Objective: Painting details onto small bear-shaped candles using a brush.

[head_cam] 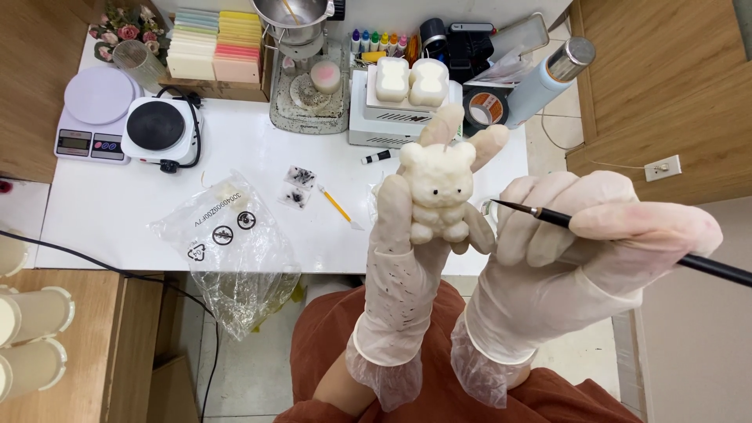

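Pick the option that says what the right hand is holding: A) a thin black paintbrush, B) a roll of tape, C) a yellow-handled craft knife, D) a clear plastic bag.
A: the gloved right hand grips a thin black paintbrush whose fine tip points toward the cream bear-shaped candle held up in the left hand.

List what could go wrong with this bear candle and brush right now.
The fine brush tip sits close to the bear candle face, so a slip could smear paint. The left hand holds the bear above the table edge; a loose grip could drop it.
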